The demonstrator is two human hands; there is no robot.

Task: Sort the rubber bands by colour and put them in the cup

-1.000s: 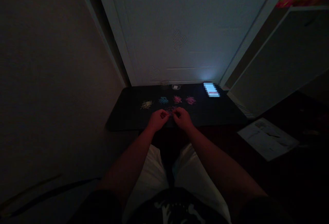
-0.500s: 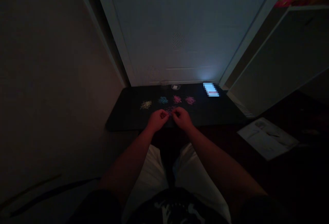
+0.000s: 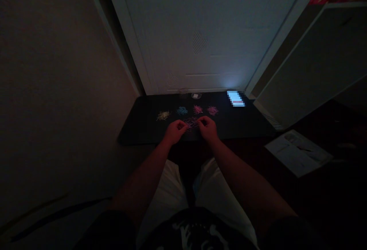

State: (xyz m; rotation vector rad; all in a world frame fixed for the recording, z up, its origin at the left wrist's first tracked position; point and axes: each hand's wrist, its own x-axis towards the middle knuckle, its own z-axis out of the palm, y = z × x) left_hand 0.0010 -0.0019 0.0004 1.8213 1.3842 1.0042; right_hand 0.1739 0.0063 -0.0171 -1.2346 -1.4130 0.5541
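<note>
A loose heap of thin purple-pink strips (image 3: 191, 124) lies on the dark table (image 3: 137, 127), between my two hands. At its left edge, my left hand (image 3: 175, 130) has its fingers pinched together; anything in them is too small to make out. My right hand (image 3: 207, 127) pinches at the heap's right side, and what its fingertips hold is also unclear. Behind the hands sit smaller heaps of similar strips: pale yellow (image 3: 163, 116), blue (image 3: 182, 111), bright pink (image 3: 197, 109) and pinkish purple (image 3: 212, 111).
A lit phone (image 3: 236, 99) lies at the table's back right. At the back edge are a clear cup (image 3: 183, 91) and a round clear lid-like piece with a white square (image 3: 196, 96). A pale door panel (image 3: 200, 24) rises behind. A printed sheet (image 3: 298, 153) lies lower right.
My right hand has moved rightward, away from my left, so more of the purple-pink heap shows between them. The left hand has barely shifted.
</note>
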